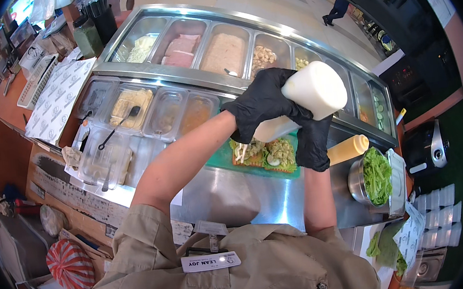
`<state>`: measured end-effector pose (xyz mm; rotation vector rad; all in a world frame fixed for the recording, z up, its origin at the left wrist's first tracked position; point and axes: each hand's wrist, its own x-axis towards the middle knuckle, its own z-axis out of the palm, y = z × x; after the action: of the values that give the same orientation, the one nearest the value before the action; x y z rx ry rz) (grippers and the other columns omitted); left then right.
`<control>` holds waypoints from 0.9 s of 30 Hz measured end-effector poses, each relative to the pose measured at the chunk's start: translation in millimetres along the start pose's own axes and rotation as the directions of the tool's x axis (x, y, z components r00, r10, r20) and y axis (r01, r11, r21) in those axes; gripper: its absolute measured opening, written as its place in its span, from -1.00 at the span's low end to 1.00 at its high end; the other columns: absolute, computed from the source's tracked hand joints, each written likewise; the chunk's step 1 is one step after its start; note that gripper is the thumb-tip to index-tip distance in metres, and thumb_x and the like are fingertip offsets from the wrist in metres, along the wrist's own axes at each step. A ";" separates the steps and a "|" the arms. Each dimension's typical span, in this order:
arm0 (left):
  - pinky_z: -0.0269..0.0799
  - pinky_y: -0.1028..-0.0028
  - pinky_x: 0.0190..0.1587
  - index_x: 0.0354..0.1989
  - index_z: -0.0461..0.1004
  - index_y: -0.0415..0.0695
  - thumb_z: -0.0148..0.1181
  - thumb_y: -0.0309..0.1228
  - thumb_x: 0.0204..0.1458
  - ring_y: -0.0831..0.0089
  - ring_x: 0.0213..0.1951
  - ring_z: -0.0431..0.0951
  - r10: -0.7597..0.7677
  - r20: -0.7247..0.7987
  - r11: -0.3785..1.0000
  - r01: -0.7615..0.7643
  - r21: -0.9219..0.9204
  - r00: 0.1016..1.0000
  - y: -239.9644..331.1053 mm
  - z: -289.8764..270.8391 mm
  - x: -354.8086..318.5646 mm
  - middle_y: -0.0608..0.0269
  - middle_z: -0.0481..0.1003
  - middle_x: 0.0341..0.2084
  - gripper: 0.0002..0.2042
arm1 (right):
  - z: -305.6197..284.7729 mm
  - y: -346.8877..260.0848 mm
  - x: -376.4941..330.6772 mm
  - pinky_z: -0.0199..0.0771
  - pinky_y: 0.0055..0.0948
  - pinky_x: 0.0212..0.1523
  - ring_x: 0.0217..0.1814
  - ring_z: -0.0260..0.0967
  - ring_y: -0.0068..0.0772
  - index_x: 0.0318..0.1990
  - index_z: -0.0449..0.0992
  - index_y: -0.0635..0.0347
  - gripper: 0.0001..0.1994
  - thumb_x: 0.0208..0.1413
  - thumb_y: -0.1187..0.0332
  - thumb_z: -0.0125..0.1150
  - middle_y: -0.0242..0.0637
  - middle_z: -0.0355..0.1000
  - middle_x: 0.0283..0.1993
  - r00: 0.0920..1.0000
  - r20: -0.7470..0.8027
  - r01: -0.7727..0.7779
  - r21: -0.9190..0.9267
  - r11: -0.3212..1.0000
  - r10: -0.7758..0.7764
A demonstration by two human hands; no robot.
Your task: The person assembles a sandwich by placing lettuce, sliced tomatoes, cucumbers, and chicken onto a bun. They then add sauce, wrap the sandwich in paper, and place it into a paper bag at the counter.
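Note:
My left hand (pixel 263 102), in a black glove, is closed around a white squeeze bottle (pixel 318 89). My right hand (pixel 314 143), gloved the same way, grips the bottle from the right. The bottle is tilted, its round base up to the right and its lower part down to the left; the nozzle is hidden. Below it, bread slices (pixel 280 161) topped with lettuce and a pale green chopped filling lie on a green cutting board (pixel 219 158). White streaks of sauce show on the left slice. My hands hide part of the board.
Behind the board runs a steel counter with food pans, including one of pink ham slices (pixel 182 48). Clear tubs with spoons (pixel 128 112) stand left. At right are a yellow squeeze bottle (pixel 349 150), a steel bowl (pixel 358 182) of lettuce and a black appliance (pixel 427 148).

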<state>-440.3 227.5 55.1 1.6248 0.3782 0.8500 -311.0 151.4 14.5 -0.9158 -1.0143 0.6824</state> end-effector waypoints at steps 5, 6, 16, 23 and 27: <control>0.42 0.46 -0.15 -0.24 0.49 -0.24 0.49 -0.47 -0.54 0.48 -0.26 0.51 0.067 -0.011 0.996 -0.066 0.052 0.998 6.8 8.1 -1.1 0.17 0.54 -0.33 -0.48 | -9.8 1.4 2.7 0.38 -0.39 -0.08 -0.08 0.36 -0.35 0.04 0.24 0.26 -0.40 -0.28 0.67 0.24 -0.24 0.37 -0.09 0.978 -0.188 -0.069 0.099 0.993 0.086; 0.42 0.46 -0.14 -0.24 0.49 -0.24 0.49 -0.47 -0.54 0.47 -0.27 0.51 0.034 0.002 0.999 -0.034 0.034 0.999 9.0 7.5 2.3 0.18 0.54 -0.34 -0.48 | -12.5 1.3 2.0 0.39 -0.39 -0.08 -0.07 0.36 -0.36 0.05 0.24 0.26 -0.40 -0.26 0.65 0.26 -0.23 0.36 -0.08 0.988 -0.146 -0.055 -0.004 0.998 0.054; 0.43 0.44 -0.18 -0.27 0.50 -0.25 0.49 -0.49 -0.59 0.49 -0.31 0.52 0.136 -0.035 0.990 -0.137 -0.025 0.990 12.2 17.4 4.4 0.18 0.55 -0.38 -0.48 | -27.9 -2.6 3.1 0.42 -0.44 -0.10 -0.07 0.35 -0.35 0.06 0.22 0.32 -0.39 -0.26 0.66 0.26 -0.18 0.35 -0.07 0.995 -0.090 0.037 -0.140 0.990 -0.050; 0.44 0.49 -0.20 -0.26 0.49 -0.28 0.49 -0.49 -0.57 0.52 -0.32 0.52 0.047 0.015 0.999 -0.047 -0.004 0.999 0.6 31.7 2.3 0.19 0.55 -0.39 -0.47 | -34.5 -13.7 -10.8 0.41 -0.34 -0.01 -0.02 0.33 -0.36 0.10 0.17 0.26 -0.21 -0.43 0.60 0.44 -0.23 0.30 0.01 0.969 -0.247 -0.065 -0.156 0.986 0.025; 0.44 0.49 -0.19 -0.21 0.47 -0.25 0.48 -0.49 -0.54 0.49 -0.31 0.53 0.120 0.021 0.992 -0.120 -0.032 0.992 -4.3 50.4 2.3 0.21 0.55 -0.37 -0.45 | -38.2 -31.8 -18.3 0.40 -0.36 0.00 -0.01 0.32 -0.35 0.09 0.18 0.25 -0.25 -0.38 0.63 0.40 -0.24 0.29 0.01 0.943 -0.313 -0.042 0.231 0.972 0.115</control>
<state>-402.4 194.2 50.2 1.6401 0.2517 0.9222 -280.9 109.4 26.2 -0.8422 -0.5972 0.6705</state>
